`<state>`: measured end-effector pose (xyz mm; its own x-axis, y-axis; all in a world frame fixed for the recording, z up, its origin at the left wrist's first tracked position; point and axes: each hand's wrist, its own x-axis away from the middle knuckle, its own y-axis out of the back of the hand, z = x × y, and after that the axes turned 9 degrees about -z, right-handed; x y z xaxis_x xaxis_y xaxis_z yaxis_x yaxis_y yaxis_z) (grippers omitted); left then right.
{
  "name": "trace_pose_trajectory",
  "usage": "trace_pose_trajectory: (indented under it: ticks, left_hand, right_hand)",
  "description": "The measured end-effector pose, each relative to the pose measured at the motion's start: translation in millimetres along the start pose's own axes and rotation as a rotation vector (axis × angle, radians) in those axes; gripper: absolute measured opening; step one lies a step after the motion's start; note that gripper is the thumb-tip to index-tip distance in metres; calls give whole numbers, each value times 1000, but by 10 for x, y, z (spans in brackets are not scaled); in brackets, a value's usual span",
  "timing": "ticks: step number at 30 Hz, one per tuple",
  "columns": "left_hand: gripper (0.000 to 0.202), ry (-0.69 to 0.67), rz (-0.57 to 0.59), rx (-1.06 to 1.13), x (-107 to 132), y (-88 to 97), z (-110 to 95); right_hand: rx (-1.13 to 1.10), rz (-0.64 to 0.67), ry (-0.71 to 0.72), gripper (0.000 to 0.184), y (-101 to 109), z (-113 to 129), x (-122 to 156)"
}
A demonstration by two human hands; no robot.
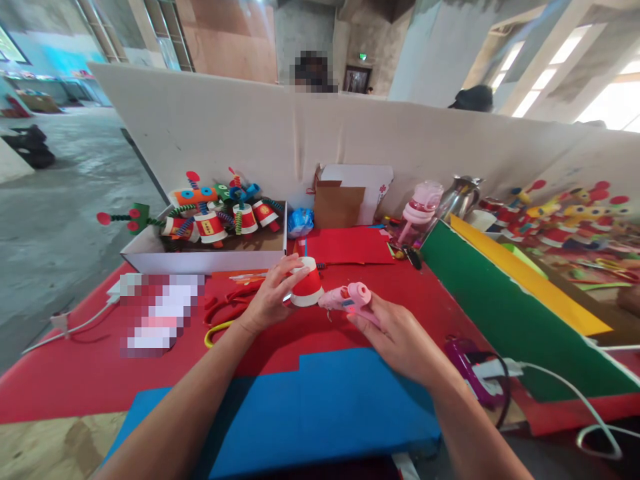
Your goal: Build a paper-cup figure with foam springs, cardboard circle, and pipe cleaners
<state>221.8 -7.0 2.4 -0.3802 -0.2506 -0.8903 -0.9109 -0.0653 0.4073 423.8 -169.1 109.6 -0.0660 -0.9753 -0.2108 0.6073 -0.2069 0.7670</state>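
My left hand (pixel 273 293) grips a small red paper cup with a white rim (pixel 306 285), tilted on its side above the red sheet. My right hand (pixel 400 337) is wrapped round a pink glue gun (pixel 347 298), whose nozzle points left and touches the cup's rim. Both hands hover over the red table covering (pixel 75 373), just beyond a blue felt sheet (pixel 320 407).
A white box (pixel 200 257) of finished cup figures with pipe-cleaner arms stands at back left. Scissors with red and yellow handles (pixel 223 320) lie left of my hand. Green (pixel 500 313) and yellow (pixel 535 283) sheets, a purple device (pixel 467 370) with cables, a bottle and a kettle lie right. A white partition runs behind.
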Motion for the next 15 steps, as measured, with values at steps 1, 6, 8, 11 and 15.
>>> trace_pose_trajectory:
  ticks: [1,6,8,11,15]
  left_hand:
    - [83,4,-2,-2,3,1,3]
    - [84,16,-8,3,5,14,8]
    - [84,9,-9,12,-3,16,3]
    - [85,6,-11,23,-18,14,-7]
    - [86,1,-2,33,-22,11,-12]
  right_hand:
    - [13,3,-1,25,0,-2,0]
    - [21,-22,12,24,9,-36,10]
    - [-8,-37,19,26,19,-43,15]
    - [-40,-57,24,28,29,-39,18]
    - [-33,-51,17,26,20,-26,15]
